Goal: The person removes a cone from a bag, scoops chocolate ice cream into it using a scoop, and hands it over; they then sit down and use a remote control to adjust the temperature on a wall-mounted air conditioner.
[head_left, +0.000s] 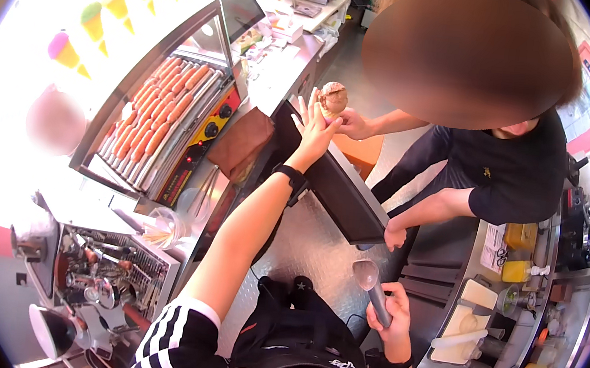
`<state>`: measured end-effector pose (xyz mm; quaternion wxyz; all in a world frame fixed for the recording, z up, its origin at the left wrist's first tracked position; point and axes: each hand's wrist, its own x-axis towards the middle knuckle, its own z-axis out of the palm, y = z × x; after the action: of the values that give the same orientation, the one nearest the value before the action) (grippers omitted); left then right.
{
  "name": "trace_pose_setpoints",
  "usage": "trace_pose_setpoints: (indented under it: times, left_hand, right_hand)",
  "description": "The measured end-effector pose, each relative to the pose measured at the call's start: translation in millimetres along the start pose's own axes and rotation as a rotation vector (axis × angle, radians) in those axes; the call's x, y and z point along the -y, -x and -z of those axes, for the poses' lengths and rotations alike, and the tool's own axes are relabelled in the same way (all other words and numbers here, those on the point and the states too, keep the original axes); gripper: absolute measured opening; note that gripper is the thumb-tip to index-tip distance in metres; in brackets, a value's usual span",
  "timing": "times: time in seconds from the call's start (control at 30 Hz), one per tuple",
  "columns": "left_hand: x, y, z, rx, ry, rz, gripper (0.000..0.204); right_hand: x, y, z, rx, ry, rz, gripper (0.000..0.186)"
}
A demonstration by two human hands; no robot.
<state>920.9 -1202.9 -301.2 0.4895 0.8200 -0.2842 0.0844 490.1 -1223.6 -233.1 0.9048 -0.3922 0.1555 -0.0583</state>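
Presently, ice cream point(333, 97) stands upright between left hand point(317, 134) (fingers extended, grip unclear) and co-worker's hand point(356, 125) at right; right hand point(393, 315), nearer the body, grips scoop point(375, 293).

Co-worker's face point(469, 62) a featureless blur, base of the ice cream point(333, 99) partly behind the left hand point(317, 132)

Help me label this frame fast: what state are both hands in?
Left hand: outstretched at the ice cream cone; whether it grips cannot be told.
Right hand: closed, holding the grey scoop.
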Motion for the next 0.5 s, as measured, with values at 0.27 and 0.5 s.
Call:
trace_pose_setpoints:
  times: [0.27,0.5]
  left_hand:
    - [-46,-24,-5,-0.067,-0.002,0.063,0.069]
    - [-88,59,83,-0.199,0.093,0.043,0.086]
  right_hand:
    - [-3,19,17,0.070,-0.034,0.110,0.036]
    - [5,0,2,0.233,0.011,0.048,0.038]
